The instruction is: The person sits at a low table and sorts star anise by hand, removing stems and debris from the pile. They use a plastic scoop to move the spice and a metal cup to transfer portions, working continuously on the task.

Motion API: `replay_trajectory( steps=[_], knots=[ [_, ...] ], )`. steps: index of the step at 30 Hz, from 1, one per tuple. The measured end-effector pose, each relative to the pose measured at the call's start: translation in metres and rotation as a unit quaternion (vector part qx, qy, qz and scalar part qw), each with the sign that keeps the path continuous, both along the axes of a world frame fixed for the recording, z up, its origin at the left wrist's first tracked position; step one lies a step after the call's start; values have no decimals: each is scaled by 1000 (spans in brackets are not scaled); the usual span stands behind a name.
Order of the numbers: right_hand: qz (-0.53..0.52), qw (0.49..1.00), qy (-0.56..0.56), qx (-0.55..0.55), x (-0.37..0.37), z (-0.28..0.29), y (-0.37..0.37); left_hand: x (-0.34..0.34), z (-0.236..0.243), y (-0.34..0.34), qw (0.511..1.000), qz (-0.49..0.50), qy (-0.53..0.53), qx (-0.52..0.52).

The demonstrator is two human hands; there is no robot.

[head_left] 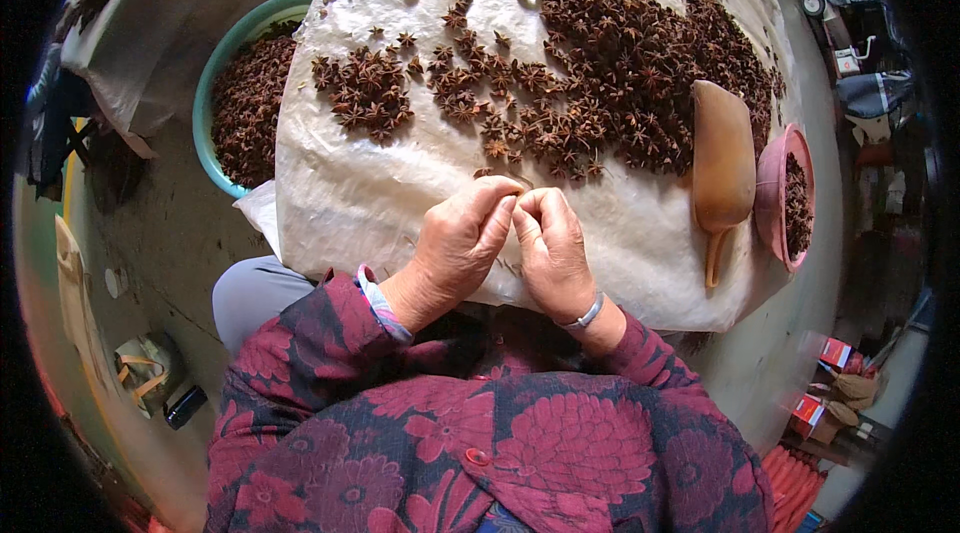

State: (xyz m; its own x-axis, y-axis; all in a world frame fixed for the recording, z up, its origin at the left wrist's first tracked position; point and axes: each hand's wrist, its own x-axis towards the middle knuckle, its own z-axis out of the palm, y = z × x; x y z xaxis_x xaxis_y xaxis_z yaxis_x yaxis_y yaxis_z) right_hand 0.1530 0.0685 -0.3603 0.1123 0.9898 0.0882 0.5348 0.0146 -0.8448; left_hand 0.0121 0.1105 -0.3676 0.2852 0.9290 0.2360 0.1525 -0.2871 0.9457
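Observation:
My left hand (458, 238) and my right hand (552, 248) meet fingertip to fingertip over the near part of a table covered with a whitish plastic sheet (340, 193). Both are closed in a pinch. A brown speck shows where the fingertips join, but what they hold is mostly hidden. Just beyond them spreads a large heap of brown star anise (640, 63), thickest toward the right. A smaller cluster of star anise (365, 93) lies to the left. A silver bracelet (586, 311) circles my right wrist.
Right of the heap lies a tan plastic scoop (724, 153), handle toward me. A pink bowl (770, 193) with dark pieces stands at the right edge. On the left, a turquoise basin (205, 123) full of brown pieces sits beside the table. Red-and-white boxes (807, 413) are lower right.

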Motion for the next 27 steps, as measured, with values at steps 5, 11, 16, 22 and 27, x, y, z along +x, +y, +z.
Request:
replay_trajectory(
  steps=[5,11,16,22,27],
  knots=[
    [216,961,59,-164,31,23,-1,-29,10,37,960,64,-171,-211],
    [77,971,-226,-28,32,0,29,-40,8,66,927,94,-219,-289],
    [80,945,-316,-10,25,-19,23,-18,-6,56,989,-7,-12,-145],
    [125,972,-198,-20,37,-6,-6,4,-25,48,966,-51,233,104],
    [63,973,-223,-1,42,-12,11,11,-30,47,935,-53,301,178]
  ],
)
